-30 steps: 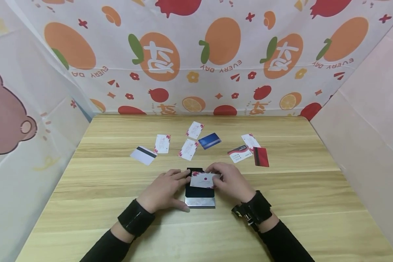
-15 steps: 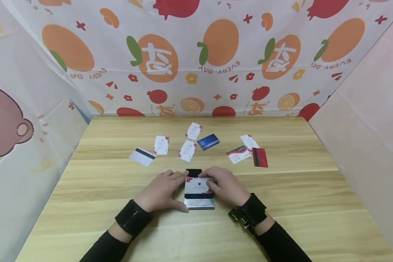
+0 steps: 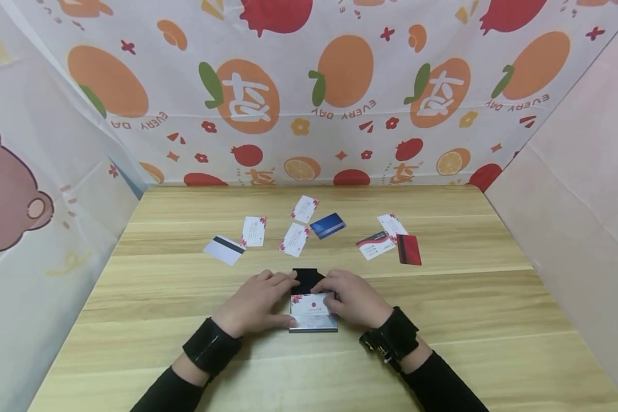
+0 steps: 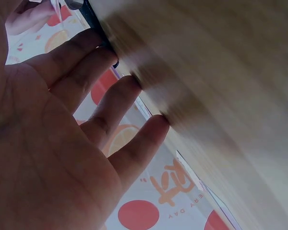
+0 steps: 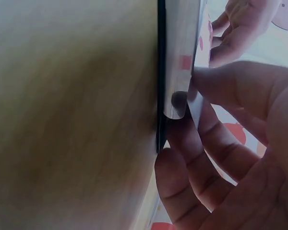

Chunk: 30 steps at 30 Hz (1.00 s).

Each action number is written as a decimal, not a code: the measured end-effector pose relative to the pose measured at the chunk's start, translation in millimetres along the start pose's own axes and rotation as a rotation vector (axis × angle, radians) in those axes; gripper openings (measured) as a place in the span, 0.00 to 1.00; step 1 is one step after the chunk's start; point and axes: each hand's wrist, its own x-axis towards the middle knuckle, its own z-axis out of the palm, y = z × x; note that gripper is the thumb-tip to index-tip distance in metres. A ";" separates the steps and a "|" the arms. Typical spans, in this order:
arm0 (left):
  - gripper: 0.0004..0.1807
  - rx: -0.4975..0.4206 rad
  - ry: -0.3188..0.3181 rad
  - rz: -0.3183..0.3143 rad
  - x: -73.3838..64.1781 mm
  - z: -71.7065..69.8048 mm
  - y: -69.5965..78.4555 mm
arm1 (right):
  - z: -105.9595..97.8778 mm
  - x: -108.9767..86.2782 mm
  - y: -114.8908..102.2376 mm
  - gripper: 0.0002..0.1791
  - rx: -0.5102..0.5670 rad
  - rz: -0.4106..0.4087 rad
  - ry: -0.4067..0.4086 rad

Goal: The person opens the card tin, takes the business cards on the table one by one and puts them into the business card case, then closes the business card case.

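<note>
A card case (image 3: 313, 324), black inside with a silver front strip, lies flipped open on the wooden table. My right hand (image 3: 357, 298) pinches a white business card (image 3: 305, 305) with red flowers by its right side, thumb on top. The card lies over the black part, its near edge right at the silver strip. In the right wrist view, the thumb (image 5: 230, 86) presses on the card beside the case's side edge. My left hand (image 3: 257, 303) rests at the case's left side, fingers spread, with fingertips at its edge and thumb at the near left corner.
Behind the case lie several loose cards: a white card with a black stripe (image 3: 224, 250), flowered business cards (image 3: 254, 231), a blue card (image 3: 328, 226), a red-and-white card (image 3: 376, 245) and a red card (image 3: 409, 250). A fruit-printed cloth (image 3: 298, 86) hangs behind the table.
The right hand has brought the business card toward the person, down over the black part to the silver strip, straightening it on the way. The left hand has stayed at the case.
</note>
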 end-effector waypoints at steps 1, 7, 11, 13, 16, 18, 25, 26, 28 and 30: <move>0.43 -0.003 -0.001 -0.002 0.0 -0.1 0.1 | 0.2 -0.1 0.1 0.14 -0.005 0.006 -0.010; 0.42 -0.027 -0.016 -0.026 0.3 -1.9 0.5 | 1.0 -0.2 -0.3 0.12 -0.006 0.011 -0.040; 0.42 -0.031 -0.017 -0.028 0.4 -2.4 0.6 | 1.1 0.1 -1.0 0.12 -0.012 0.002 -0.044; 0.42 -0.028 -0.015 -0.019 0.4 -2.2 1.1 | 1.4 0.0 -1.3 0.12 -0.017 0.001 -0.049; 0.41 -0.027 -0.010 -0.003 0.4 -2.1 2.4 | 1.4 -0.7 -2.0 0.12 -0.021 0.003 -0.056; 0.41 -0.025 -0.006 0.001 0.5 -2.2 3.2 | 1.1 -1.2 -2.4 0.12 -0.026 0.002 -0.058; 0.40 -0.025 -0.011 0.001 0.2 -2.6 3.8 | 0.4 -1.4 -4.3 0.13 -0.037 0.006 -0.064; 0.40 -0.026 -0.012 0.001 0.2 -2.8 4.1 | 0.4 -1.4 -4.7 0.13 -0.038 0.007 -0.064; 0.40 -0.027 -0.013 0.001 -0.2 -3.4 4.2 | -0.1 -1.4 -5.7 0.12 -0.039 0.008 -0.064; 0.40 -0.030 -0.014 0.001 -0.7 -4.2 4.6 | -0.5 -1.5 -6.8 0.12 -0.041 0.008 -0.064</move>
